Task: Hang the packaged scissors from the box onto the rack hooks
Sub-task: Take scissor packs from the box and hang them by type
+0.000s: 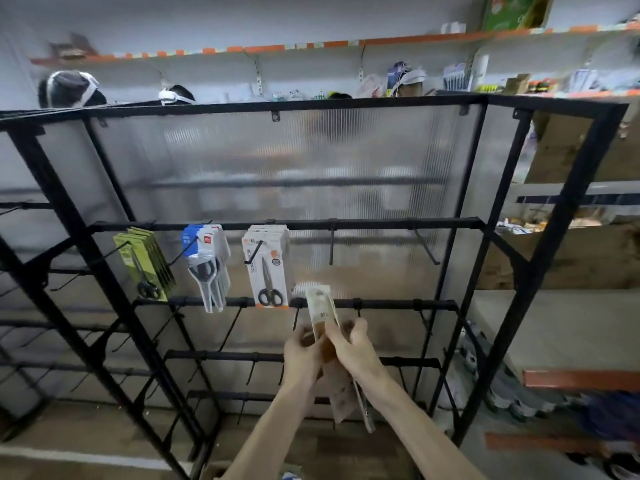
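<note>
Left hand (302,356), right hand (358,349), fingers (333,336) pinching tan scissors pack (321,306) between them

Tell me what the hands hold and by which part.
The left hand and right hand both grip the tan scissors pack around its middle, one on each side.

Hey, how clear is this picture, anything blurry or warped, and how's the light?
Head view: the wide lens bows the rack frame at the edges. Head view: the top shelf is smeared by blur, the hung white pack fairly sharp, the held pack in the left hand and right hand soft. Head view: light is flat, with no hard shadows.
</note>
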Demonstrator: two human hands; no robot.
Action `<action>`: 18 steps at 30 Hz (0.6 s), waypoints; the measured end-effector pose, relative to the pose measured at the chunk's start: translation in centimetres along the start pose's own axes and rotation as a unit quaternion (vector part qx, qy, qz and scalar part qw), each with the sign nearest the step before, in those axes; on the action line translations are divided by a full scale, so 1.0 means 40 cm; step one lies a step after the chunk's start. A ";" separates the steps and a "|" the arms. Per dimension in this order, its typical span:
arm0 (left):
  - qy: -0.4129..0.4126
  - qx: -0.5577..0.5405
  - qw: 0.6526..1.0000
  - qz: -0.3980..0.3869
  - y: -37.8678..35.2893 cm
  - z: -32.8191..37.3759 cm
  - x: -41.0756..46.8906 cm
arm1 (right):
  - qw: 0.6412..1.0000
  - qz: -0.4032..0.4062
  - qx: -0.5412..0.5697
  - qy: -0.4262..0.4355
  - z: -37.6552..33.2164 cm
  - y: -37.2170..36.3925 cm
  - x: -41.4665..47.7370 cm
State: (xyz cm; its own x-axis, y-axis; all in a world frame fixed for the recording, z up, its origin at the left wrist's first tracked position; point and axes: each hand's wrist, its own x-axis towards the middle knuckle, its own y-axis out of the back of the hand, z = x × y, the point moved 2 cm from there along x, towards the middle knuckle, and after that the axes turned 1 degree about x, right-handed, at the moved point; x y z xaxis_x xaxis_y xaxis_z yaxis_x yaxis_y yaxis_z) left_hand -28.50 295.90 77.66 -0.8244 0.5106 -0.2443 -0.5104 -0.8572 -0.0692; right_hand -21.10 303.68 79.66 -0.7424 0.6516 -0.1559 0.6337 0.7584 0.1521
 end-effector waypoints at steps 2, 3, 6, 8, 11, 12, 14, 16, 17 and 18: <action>0.008 0.000 1.000 0.009 0.004 -0.007 0.001 | 1.000 -0.017 0.004 -0.015 0.017 -0.006 -0.001; 0.018 -0.008 1.000 0.011 0.008 -0.009 0.003 | 1.000 -0.020 -0.004 -0.016 0.026 -0.002 -0.003; 0.060 -0.040 0.997 0.002 0.019 -0.012 -0.001 | 0.999 -0.011 0.015 -0.029 0.031 0.030 -0.012; 0.049 -0.033 0.998 -0.007 0.026 -0.013 -0.001 | 0.999 0.003 0.033 -0.035 0.036 0.055 -0.008; 0.023 -0.010 1.000 -0.003 0.031 -0.018 -0.003 | 0.999 0.017 -0.046 -0.021 0.039 0.067 0.008; 0.021 -0.010 1.000 0.005 0.030 -0.020 -0.005 | 0.996 0.018 -0.082 -0.011 0.038 0.065 0.012; 0.017 -0.009 0.999 0.025 0.029 -0.024 -0.003 | 0.994 0.019 -0.110 0.010 0.036 0.057 0.013; 0.009 -0.004 0.999 0.039 0.031 -0.023 0.005 | 0.993 0.018 -0.117 0.031 0.035 0.044 0.011; 0.007 -0.002 0.999 0.044 0.033 -0.020 0.008 | 0.991 0.011 -0.126 0.039 0.037 0.035 0.012; 0.007 -0.006 0.999 0.049 0.036 -0.017 0.011 | 0.990 0.001 -0.137 0.045 0.040 0.026 0.014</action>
State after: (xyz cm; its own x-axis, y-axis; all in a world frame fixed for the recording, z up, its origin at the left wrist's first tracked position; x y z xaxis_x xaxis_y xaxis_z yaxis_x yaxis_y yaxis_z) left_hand -29.42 294.84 76.81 -0.8667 0.4237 -0.2631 -0.4248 -0.9036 -0.0560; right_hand -20.50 304.84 78.16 -0.7654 0.6398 -0.0697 0.5616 0.7168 0.4132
